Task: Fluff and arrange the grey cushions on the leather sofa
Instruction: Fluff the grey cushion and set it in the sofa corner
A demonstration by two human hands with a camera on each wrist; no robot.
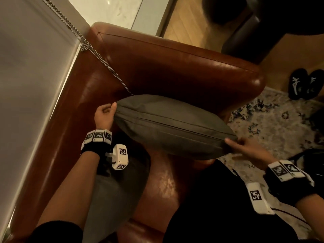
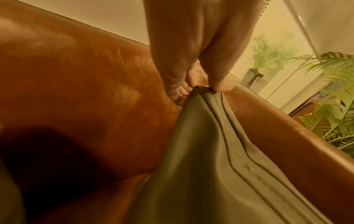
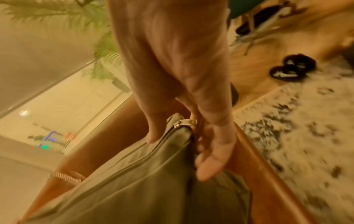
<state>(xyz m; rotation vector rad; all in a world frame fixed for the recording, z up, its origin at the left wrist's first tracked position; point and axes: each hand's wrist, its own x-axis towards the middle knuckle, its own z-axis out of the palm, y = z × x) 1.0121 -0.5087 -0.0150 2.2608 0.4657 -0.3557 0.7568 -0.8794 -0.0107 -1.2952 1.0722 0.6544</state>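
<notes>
A grey cushion [image 1: 171, 127] hangs edge-up above the corner seat of the brown leather sofa [image 1: 175, 67], zip seam on top. My left hand [image 1: 105, 114] pinches its left corner; the left wrist view shows thumb and fingers closed on that corner [image 2: 199, 89] of the cushion [image 2: 220, 166]. My right hand [image 1: 245, 145] grips the right corner, thumb on top. In the right wrist view the fingers [image 3: 210, 159] curl round the cushion [image 3: 134, 181] beside the zip pull [image 3: 186, 122]. A second, lighter grey cushion [image 1: 112, 193] lies on the seat under my left forearm.
A wall with a bead chain [image 1: 91, 48] runs along the sofa's left side. A patterned rug [image 1: 273, 123] and black slippers [image 1: 305, 84] lie on the floor to the right. Green plants [image 2: 331, 94] stand behind the sofa. A dark chair [image 1: 245, 23] stands at the far right.
</notes>
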